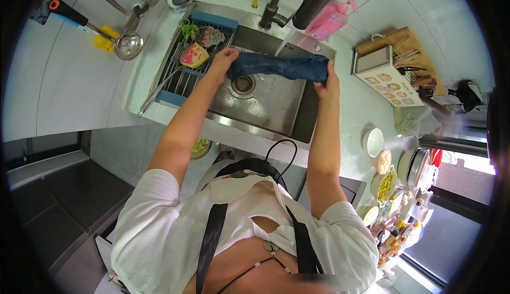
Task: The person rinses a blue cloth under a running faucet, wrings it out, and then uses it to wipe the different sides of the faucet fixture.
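a steel sink [265, 111] is lying beneath a dark blue cloth [279, 67], which is stretching crosswise above it, while the left hand [225, 63] is closing around one end, the right hand [329, 84] is pinching the other, and a round drain [244, 84] is showing below.

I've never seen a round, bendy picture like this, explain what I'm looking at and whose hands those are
No machine here: these are a person's bare hands. A wide fisheye camera on their head looks down, bending straight edges near the rim. The left hand and right hand hold a dark blue cloth stretched between them above a stainless-steel sink. Across the sink's left, a drying rack holds what looks like a pink-and-yellow sponge; on the right, a white bowl stands on the pale countertop.
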Demonstrator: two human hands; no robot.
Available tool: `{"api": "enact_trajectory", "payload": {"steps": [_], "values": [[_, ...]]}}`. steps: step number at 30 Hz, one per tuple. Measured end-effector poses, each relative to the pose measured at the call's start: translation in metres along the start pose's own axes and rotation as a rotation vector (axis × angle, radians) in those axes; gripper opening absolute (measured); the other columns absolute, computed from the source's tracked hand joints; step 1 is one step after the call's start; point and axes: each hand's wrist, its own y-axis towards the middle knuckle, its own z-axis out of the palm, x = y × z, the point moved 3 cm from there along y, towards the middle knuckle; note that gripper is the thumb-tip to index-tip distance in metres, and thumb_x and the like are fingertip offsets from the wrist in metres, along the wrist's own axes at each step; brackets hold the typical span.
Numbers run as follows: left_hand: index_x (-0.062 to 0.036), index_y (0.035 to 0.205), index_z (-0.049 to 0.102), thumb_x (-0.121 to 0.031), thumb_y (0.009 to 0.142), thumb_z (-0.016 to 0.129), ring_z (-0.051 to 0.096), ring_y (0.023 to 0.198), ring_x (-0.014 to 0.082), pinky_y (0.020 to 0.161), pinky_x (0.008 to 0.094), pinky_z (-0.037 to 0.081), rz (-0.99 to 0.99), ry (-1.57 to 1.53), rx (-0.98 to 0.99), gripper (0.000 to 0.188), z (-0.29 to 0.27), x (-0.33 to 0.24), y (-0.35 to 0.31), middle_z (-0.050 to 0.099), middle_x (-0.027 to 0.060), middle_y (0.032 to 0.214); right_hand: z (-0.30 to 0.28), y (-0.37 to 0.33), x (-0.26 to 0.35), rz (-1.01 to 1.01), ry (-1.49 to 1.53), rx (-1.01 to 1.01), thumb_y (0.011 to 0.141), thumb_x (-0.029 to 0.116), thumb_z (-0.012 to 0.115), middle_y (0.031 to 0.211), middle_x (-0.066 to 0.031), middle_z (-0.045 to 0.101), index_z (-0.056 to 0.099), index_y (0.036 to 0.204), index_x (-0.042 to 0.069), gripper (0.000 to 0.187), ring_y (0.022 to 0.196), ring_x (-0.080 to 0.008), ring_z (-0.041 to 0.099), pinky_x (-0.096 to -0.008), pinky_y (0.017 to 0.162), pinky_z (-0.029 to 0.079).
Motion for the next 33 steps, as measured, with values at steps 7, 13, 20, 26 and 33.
{"api": "enact_trajectory", "payload": {"steps": [7, 13, 20, 26, 33], "values": [[-0.0055, 0.094, 0.054, -0.005, 0.069, 0.063, 0.053, 0.081, 0.0157, 0.070, 0.0274, 0.042, 0.271, 0.504, 0.076, 0.027, 0.004, 0.040, -0.011, 0.056, 0.0048, 0.088, -0.020, -0.022, -0.052, -0.203, -1.600, 0.498, 0.061, 0.028, 0.074, 0.102, -0.0163, 0.058, 0.050, 0.118, 0.013, 0.064, 0.094, -0.0257, 0.056, -0.0324, 0.081, 0.042], [-0.0077, 0.091, 0.057, -0.001, 0.065, 0.061, 0.057, 0.086, 0.0280, 0.074, 0.0338, 0.044, 0.230, 0.956, 0.178, 0.028, 0.005, 0.071, -0.029, 0.059, 0.0140, 0.089, -0.054, -0.025, -0.102, 0.244, -2.078, 0.648, 0.069, 0.029, 0.065, 0.096, -0.0134, 0.061, 0.060, 0.105, 0.013, 0.040, 0.092, -0.0284, 0.057, -0.0334, 0.080, 0.044], [-0.0070, 0.101, 0.057, -0.006, 0.068, 0.061, 0.057, 0.088, 0.0276, 0.076, 0.0330, 0.045, 0.466, 0.552, 0.001, 0.033, 0.026, 0.052, -0.029, 0.060, 0.0135, 0.096, -0.068, 0.004, -0.087, -0.144, -1.600, 0.224, 0.074, 0.027, 0.059, 0.091, -0.0136, 0.062, 0.060, 0.096, 0.008, 0.029, 0.088, -0.0292, 0.058, -0.0359, 0.076, 0.045], [-0.0049, 0.105, 0.056, -0.007, 0.073, 0.058, 0.057, 0.086, 0.0234, 0.075, 0.0308, 0.045, 0.543, 0.546, -0.237, 0.032, 0.024, 0.054, -0.049, 0.058, 0.0117, 0.097, -0.100, 0.038, -0.088, -0.238, -1.740, 0.099, 0.073, 0.032, 0.058, 0.099, -0.0143, 0.059, 0.055, 0.106, 0.011, 0.039, 0.095, -0.0290, 0.056, -0.0368, 0.079, 0.044], [-0.0032, 0.098, 0.056, -0.004, 0.079, 0.051, 0.057, 0.073, 0.0206, 0.065, 0.0272, 0.045, 0.550, 0.583, -0.659, 0.020, -0.036, 0.070, -0.132, 0.058, 0.0117, 0.085, -0.092, 0.069, -0.120, -0.116, -2.011, 0.207, 0.076, 0.033, 0.057, 0.124, -0.0147, 0.043, 0.043, 0.123, 0.020, 0.051, 0.110, -0.0336, 0.045, -0.0400, 0.088, 0.040]]}}
